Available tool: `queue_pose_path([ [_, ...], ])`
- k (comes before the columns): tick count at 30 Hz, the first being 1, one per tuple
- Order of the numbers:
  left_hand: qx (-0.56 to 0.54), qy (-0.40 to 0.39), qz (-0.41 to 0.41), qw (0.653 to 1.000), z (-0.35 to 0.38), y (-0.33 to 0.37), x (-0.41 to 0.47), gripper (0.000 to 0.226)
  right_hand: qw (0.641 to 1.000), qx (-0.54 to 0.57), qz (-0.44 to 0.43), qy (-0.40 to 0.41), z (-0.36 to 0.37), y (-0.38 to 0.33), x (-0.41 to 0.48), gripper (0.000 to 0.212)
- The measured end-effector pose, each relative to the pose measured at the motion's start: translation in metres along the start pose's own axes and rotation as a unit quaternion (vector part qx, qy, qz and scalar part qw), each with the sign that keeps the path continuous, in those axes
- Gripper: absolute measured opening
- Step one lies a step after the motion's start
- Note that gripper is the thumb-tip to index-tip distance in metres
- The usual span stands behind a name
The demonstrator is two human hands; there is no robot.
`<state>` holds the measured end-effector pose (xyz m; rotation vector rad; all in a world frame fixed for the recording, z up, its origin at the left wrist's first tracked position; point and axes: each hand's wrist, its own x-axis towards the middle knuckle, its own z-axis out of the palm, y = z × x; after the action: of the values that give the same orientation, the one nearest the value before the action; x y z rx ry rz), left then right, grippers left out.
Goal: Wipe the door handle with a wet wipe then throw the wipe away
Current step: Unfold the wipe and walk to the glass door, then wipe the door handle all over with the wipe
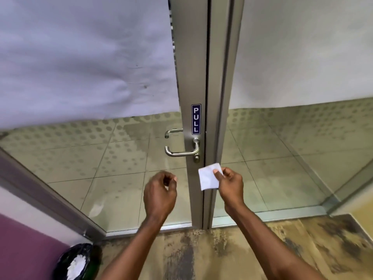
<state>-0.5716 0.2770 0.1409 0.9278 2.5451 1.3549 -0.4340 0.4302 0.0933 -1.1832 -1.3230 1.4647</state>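
A silver lever door handle (180, 152) sticks out to the left from the metal door stile, just under a blue PULL sign (196, 119). My right hand (229, 183) pinches a folded white wet wipe (209, 176) between thumb and fingers, a little below and to the right of the handle and apart from it. My left hand (160, 191) hovers below the handle with its fingers curled loosely and nothing visible in them.
The glass door (129, 168) has a metal frame, with white sheets covering its upper panes. A bin lined with a black bag (77, 261), holding white waste, stands at the lower left by a purple wall. Worn patterned floor lies underfoot.
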Motion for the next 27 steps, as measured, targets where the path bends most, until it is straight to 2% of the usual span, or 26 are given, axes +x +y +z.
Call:
queue_pose_path([
  [4, 0.076, 0.078, 0.110, 0.988, -0.012, 0.024, 0.053, 0.002, 0.983, -0.102, -0.137, 0.065, 0.027, -0.030, 0.044, 0.033],
  [7, 0.145, 0.122, 0.214, 0.958, -0.022, 0.039, 0.089, 0.009, 0.960, -0.158, -0.213, 0.087, 0.047, -0.043, 0.061, 0.021],
  [10, 0.233, 0.143, 0.324, 0.906, -0.031, 0.049, 0.129, 0.030, 0.920, -0.231, -0.309, 0.065, 0.062, -0.042, 0.064, 0.016],
  [14, 0.281, 0.161, 0.394, 0.860, -0.045, 0.056, 0.177, 0.073, 0.851, -0.333, -0.407, -0.019, 0.070, -0.017, 0.067, 0.029],
  [18, 0.316, 0.178, 0.407, 0.839, -0.057, 0.045, 0.219, 0.105, 0.819, -0.369, -0.430, -0.084, 0.073, 0.012, 0.068, 0.057],
  [20, 0.328, 0.185, 0.415, 0.829, -0.058, 0.036, 0.235, 0.113, 0.822, -0.372, -0.420, -0.094, 0.072, 0.017, 0.067, 0.069],
  [22, 0.339, 0.188, 0.427, 0.817, -0.056, 0.026, 0.247, 0.117, 0.833, -0.372, -0.399, -0.085, 0.076, 0.021, 0.060, 0.077],
  [25, 0.344, 0.187, 0.432, 0.812, -0.051, 0.017, 0.258, 0.119, 0.836, -0.371, -0.403, -0.037, 0.089, 0.022, 0.043, 0.066],
  [27, 0.338, 0.184, 0.436, 0.814, -0.050, 0.014, 0.263, 0.118, 0.830, -0.385, -0.404, 0.001, 0.102, 0.021, 0.029, 0.076],
])
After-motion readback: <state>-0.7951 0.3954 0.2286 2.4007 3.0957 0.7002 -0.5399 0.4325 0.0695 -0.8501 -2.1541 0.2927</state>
